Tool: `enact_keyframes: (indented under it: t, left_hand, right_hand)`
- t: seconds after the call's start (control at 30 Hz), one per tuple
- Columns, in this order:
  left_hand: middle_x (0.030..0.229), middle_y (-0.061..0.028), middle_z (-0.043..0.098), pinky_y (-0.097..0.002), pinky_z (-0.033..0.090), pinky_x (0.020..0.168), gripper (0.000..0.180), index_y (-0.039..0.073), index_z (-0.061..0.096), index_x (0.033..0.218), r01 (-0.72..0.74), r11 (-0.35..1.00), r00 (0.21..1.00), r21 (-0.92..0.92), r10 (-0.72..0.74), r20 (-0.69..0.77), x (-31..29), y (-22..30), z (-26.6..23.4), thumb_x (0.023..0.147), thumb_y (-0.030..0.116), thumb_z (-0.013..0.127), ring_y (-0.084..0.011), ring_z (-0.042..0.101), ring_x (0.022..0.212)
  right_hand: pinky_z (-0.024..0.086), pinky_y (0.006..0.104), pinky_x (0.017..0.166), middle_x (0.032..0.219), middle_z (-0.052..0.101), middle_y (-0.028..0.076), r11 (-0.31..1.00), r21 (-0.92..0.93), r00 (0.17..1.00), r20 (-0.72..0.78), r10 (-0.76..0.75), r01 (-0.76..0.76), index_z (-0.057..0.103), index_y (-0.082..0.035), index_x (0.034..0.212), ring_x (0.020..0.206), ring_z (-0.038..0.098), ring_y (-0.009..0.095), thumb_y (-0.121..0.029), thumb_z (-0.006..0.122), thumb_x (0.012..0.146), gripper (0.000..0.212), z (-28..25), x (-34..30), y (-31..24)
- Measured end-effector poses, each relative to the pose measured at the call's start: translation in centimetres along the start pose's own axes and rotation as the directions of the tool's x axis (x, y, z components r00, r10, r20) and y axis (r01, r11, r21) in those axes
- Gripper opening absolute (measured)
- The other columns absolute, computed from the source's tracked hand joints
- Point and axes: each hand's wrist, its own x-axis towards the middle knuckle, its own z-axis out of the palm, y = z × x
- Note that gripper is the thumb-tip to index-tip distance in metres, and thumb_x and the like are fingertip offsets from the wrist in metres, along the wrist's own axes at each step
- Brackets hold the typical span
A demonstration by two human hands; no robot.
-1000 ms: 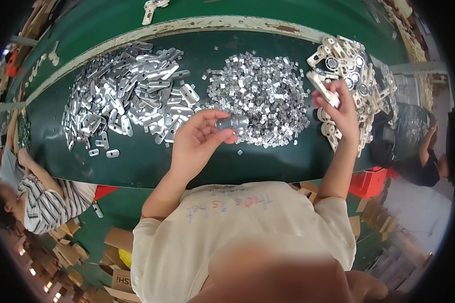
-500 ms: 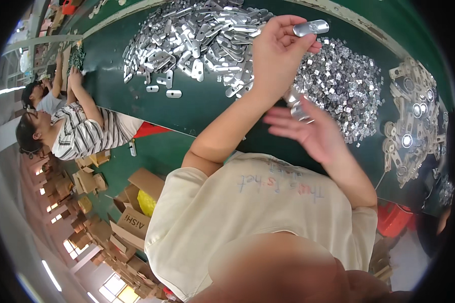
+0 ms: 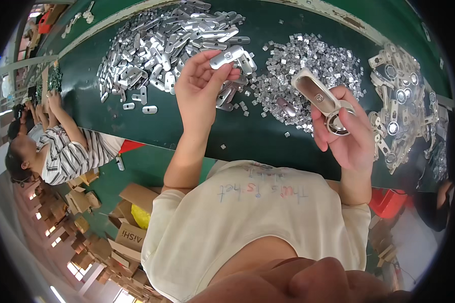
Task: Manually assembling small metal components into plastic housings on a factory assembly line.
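Observation:
Pinched between thumb and fingers of my left hand (image 3: pixel 201 83) is an oblong silver metal plate (image 3: pixel 226 57) with a small square mark near its middle. It is held above the near right edge of the pile of similar metal plates (image 3: pixel 162 43). My right hand (image 3: pixel 353 129) grips a cream-coloured oblong housing (image 3: pixel 316 93) with a shiny inset face and a round ring at its lower end. The housing is tilted above the right side of a heap of small square metal pieces (image 3: pixel 308 53). One loose dark silver plate (image 3: pixel 286 106) lies on that heap.
Clear-and-cream housings with round rings (image 3: pixel 402 101) are piled at the right of the green table (image 3: pixel 151 121). Further left along the table, a person in a striped top (image 3: pixel 71 146) works. Cardboard boxes (image 3: pixel 131 235) and a red stool (image 3: pixel 388 202) stand below the table.
My left hand has moved left and nearer, still holding the metal plate. My right hand, blurred with spread fingers before, has moved right and now holds the cream housing. The whole view has shifted.

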Motion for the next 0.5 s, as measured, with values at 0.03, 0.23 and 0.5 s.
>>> enact_keyframes:
  t: [0.03,0.23,0.5]
  left_hand:
    - [0.090,-0.0135,0.063,-0.0238,0.052,0.070,0.026,-0.005,0.050,0.107,0.014,1.000,1.000,-0.018,-0.014,-0.018,0.0,-0.2,-0.4,0.082,-0.006,0.058,-0.0168,0.065,0.077]
    - [0.089,-0.0119,0.063,-0.0234,0.052,0.070,0.027,-0.005,0.051,0.108,0.035,0.999,0.998,0.006,-0.035,-0.043,-0.6,-0.7,-1.7,0.082,-0.006,0.057,-0.0160,0.064,0.077]
    - [0.092,-0.0131,0.063,-0.0250,0.051,0.071,0.027,-0.005,0.049,0.109,-0.013,0.998,0.998,0.057,0.016,-0.062,-3.3,-0.1,-3.1,0.082,-0.006,0.057,-0.0184,0.064,0.078]
  right_hand:
    - [0.044,0.0281,0.057,0.093,0.059,0.019,1.000,-0.012,0.999,0.035,-0.003,0.003,0.045,0.004,0.103,0.065,0.053,0.018,-0.014,0.046,0.090,0.022,0.2,0.3,-0.1]
    - [0.038,0.0225,0.054,0.080,0.059,0.007,0.888,-0.387,0.963,-0.196,0.183,-0.247,0.053,-0.006,0.096,0.061,0.050,0.011,-0.025,0.062,0.083,0.024,-2.0,8.0,1.0]
    - [0.045,0.0259,0.067,0.102,0.057,0.011,0.215,-0.976,0.903,-0.106,-0.416,-0.016,0.036,0.002,0.130,0.082,0.055,0.014,-0.025,0.064,0.079,0.064,-5.4,26.3,0.2]
